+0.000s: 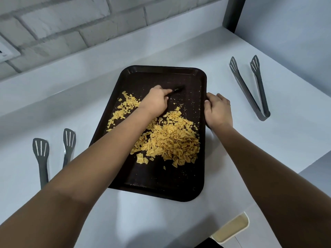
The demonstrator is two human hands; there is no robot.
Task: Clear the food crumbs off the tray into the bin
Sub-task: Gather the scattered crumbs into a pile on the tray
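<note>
Crumbs (172, 140) are lying heaped on the tray (161, 187) on the desk (125, 221), between the hands. The left hand (155, 102) is gripping a small dark brush (178, 90); the right hand (217, 109) is clasping the tray's rim. Short strokes toward the heap should be keeping flakes aboard. The bin (231, 228) is waiting below the right forearm. No writing is legible.

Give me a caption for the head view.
Left hand brushes yellow crumbs across the dark tray; right hand steadies it.
</note>
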